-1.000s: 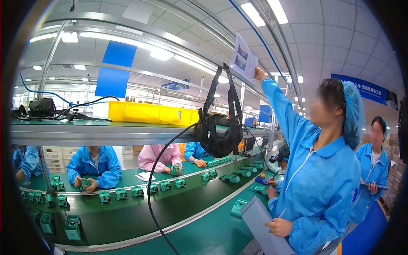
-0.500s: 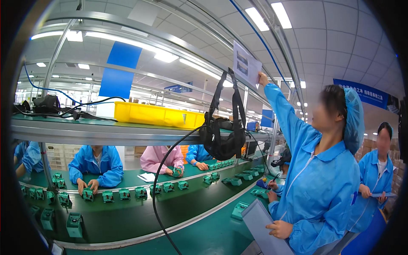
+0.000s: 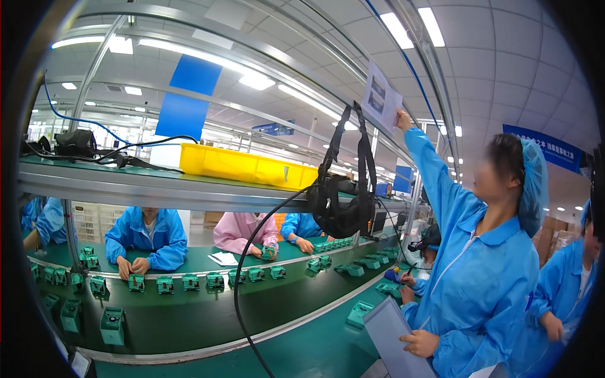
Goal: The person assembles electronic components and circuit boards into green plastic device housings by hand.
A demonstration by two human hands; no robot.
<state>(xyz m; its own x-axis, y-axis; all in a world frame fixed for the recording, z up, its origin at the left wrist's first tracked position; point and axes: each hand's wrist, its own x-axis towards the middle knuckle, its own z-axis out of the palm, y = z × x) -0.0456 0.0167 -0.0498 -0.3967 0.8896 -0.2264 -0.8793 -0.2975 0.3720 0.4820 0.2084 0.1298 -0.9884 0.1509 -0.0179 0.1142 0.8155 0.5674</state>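
Neither of my hands shows in the head view. Nearest on the right stands a person in a blue coat and hair cover [image 3: 482, 258], one arm stretched up to a printed sheet [image 3: 382, 94] on the overhead frame. That person's lower hand holds a flat grey board or folder [image 3: 396, 337]. In front of me runs a dark green conveyor [image 3: 183, 318] carrying rows of green plastic housings [image 3: 112, 326] with dark parts inside. A black strapped harness or bag [image 3: 343, 208] hangs from the metal rack.
A yellow bin [image 3: 246, 167] rests on the rack shelf [image 3: 157, 196]. A black cable [image 3: 237, 296] dangles across the conveyor. Workers in blue [image 3: 148, 236] and pink [image 3: 242, 233] sit opposite. Another blue-coated person [image 3: 567, 283] is at the far right.
The view has shifted, so the rack, bin and harness sit further right. The far-right person appears closer and nearer the edge. The standing person's arm stays raised at the sheet.
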